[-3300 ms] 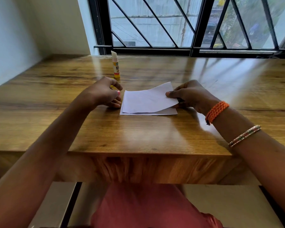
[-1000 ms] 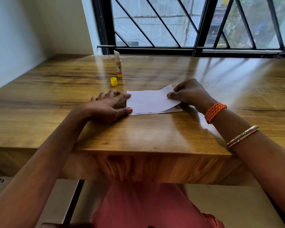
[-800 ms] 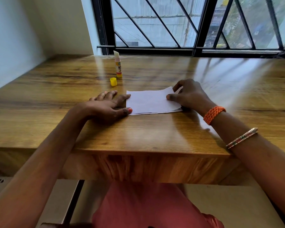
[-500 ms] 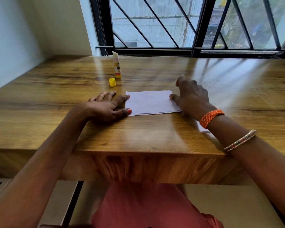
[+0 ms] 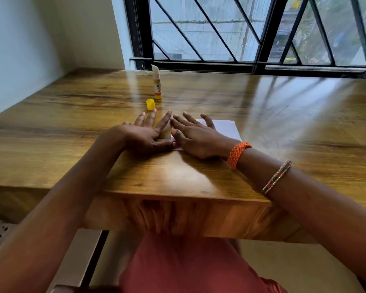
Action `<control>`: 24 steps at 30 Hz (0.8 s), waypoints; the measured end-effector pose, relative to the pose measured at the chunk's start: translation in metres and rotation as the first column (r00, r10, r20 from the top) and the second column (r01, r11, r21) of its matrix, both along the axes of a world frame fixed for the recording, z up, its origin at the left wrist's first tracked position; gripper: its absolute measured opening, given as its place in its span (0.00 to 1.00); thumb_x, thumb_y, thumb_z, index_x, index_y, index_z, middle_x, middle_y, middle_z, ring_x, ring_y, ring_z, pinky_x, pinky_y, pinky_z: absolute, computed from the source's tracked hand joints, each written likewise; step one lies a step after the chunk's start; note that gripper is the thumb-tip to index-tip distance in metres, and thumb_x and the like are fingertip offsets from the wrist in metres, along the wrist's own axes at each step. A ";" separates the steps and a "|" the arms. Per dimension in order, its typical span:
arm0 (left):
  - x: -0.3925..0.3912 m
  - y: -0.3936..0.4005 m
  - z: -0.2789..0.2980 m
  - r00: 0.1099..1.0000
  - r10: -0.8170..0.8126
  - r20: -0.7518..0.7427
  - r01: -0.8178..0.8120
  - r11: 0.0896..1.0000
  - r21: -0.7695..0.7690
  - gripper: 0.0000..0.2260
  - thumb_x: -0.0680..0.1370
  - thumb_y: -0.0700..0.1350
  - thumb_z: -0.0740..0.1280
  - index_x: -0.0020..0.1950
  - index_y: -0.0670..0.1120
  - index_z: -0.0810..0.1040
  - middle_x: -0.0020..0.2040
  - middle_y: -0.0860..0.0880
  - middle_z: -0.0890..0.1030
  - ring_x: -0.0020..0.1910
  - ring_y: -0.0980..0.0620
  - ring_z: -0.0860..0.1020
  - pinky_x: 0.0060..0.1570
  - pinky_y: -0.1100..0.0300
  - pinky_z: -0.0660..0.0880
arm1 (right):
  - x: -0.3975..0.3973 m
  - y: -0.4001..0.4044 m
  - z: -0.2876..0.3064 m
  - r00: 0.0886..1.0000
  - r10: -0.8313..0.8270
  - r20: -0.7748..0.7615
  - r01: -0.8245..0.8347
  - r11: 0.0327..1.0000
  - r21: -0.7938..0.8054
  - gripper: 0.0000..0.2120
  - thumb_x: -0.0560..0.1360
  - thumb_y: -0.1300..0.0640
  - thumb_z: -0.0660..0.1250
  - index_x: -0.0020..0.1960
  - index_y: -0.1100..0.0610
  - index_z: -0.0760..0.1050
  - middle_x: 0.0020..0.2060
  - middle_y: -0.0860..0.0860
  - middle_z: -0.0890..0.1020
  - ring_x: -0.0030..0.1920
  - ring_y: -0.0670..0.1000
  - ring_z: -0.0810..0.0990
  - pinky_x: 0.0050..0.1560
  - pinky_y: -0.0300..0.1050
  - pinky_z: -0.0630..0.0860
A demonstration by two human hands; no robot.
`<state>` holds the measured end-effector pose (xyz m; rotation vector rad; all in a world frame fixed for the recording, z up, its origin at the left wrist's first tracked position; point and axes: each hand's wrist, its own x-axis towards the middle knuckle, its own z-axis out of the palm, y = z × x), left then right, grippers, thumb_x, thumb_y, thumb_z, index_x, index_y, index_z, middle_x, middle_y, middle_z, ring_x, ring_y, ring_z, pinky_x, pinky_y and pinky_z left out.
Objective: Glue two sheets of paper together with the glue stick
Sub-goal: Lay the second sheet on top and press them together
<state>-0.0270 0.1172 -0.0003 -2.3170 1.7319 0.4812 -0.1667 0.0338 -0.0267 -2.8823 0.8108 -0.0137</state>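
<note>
Both hands lie flat with fingers straight — the right hand [image 5: 199, 138] pressing the paper [image 5: 224, 129], the left hand [image 5: 145, 137] touching its left edge, long axis running left-right.

wooden table [image 5: 283, 123] | black-barred window [image 5: 241, 28] behind | pale wall [image 5: 19, 49] left

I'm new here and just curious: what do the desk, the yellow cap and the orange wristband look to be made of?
Desk: wood or wood-look laminate, glossy; grain streaks and window reflections show. Yellow cap: likely plastic, smooth and evenly coloured. Orange wristband: seemingly braided thread or beads; knobbly woven texture.
</note>
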 end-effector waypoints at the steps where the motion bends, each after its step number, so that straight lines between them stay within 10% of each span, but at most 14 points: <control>1: 0.001 0.001 -0.001 1.000 0.001 -0.002 -0.001 1.000 -0.001 0.38 0.73 0.66 0.52 0.70 0.60 0.28 0.74 0.46 0.28 0.74 0.42 0.33 0.70 0.35 0.42 | 0.000 0.001 0.000 1.000 0.016 -0.006 -0.016 1.000 -0.002 0.25 0.82 0.48 0.42 0.77 0.55 0.45 0.77 0.50 0.47 0.77 0.48 0.41 0.74 0.55 0.38; 9: -0.001 -0.008 0.001 1.000 -0.014 0.002 0.014 0.995 0.100 0.35 0.73 0.66 0.51 0.71 0.63 0.31 0.75 0.46 0.31 0.73 0.39 0.34 0.71 0.40 0.41 | -0.003 0.001 -0.004 0.998 -0.043 0.042 0.042 0.999 0.029 0.28 0.82 0.48 0.44 0.77 0.60 0.44 0.77 0.55 0.45 0.76 0.48 0.40 0.74 0.45 0.41; 24: 0.003 -0.012 0.005 0.998 -0.007 0.064 -0.001 0.991 0.132 0.46 0.57 0.74 0.47 0.71 0.66 0.34 0.76 0.47 0.34 0.73 0.36 0.35 0.71 0.37 0.41 | -0.076 -0.018 0.000 0.930 -0.363 -0.065 0.362 0.932 -0.024 0.25 0.81 0.43 0.41 0.76 0.43 0.43 0.76 0.52 0.38 0.74 0.53 0.29 0.71 0.58 0.31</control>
